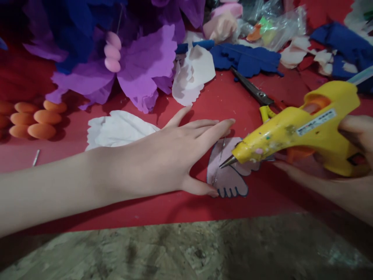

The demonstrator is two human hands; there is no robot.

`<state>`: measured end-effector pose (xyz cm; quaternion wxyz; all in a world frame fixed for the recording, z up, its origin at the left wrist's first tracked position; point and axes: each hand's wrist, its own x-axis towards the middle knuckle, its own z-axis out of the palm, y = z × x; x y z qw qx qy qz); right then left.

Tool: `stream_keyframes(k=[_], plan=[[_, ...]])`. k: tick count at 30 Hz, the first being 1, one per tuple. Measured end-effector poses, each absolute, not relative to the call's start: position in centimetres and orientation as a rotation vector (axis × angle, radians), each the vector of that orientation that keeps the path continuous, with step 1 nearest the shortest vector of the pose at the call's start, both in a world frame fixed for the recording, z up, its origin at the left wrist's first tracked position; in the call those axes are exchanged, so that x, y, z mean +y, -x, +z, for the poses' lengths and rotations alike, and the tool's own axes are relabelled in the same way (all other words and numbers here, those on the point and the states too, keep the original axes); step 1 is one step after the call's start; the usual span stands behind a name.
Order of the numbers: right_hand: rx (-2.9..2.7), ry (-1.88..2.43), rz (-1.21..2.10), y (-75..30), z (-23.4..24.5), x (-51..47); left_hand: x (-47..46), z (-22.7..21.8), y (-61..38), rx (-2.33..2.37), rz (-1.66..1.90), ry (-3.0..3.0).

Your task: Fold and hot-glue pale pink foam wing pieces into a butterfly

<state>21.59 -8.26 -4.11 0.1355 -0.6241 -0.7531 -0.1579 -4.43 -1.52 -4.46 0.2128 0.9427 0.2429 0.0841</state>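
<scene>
My left hand [186, 155] lies flat on the red tabletop, fingers spread, with its thumb and a fingertip at the left edge of a pale pink butterfly-shaped cutout [230, 179]. A dark outline and a scalloped lower edge mark the cutout, and a thin glossy line runs down its left wing. From the right, my right hand [329, 182] is wrapped round a yellow hot glue gun [300, 128]. Its metal nozzle [229, 161] points down-left, at or just above the cutout. Part of the right hand lies outside the view.
Scissors [256, 91] lie behind the glue gun. Purple petal-like pieces [145, 66] with pink egg shapes [112, 52] fill the back left. Several orange egg shapes [42, 131] sit at left. A white piece [119, 128] lies behind my left arm; blue cutouts [247, 58] are farther back.
</scene>
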Motion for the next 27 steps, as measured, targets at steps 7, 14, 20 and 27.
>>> stream_keyframes(k=[7, 14, 20, 27], plan=[[-2.229, 1.74, -0.52, -22.2, -4.1, -8.0, -1.5, -4.3, 4.3, 0.683, 0.221, -2.588], [-2.212, 1.805, -0.416, -21.8, -4.0, -8.2, -1.4, -4.7, 4.2, 0.668, 0.268, -2.558], [-2.195, 1.774, -0.524, -22.6, -4.3, -8.1, -1.4, -4.6, 4.2, 0.685, 0.298, -2.521], [-2.213, 1.825, -0.432, -21.7, -4.0, -8.2, -1.5, -4.4, 4.2, 0.674, 0.276, -2.527]])
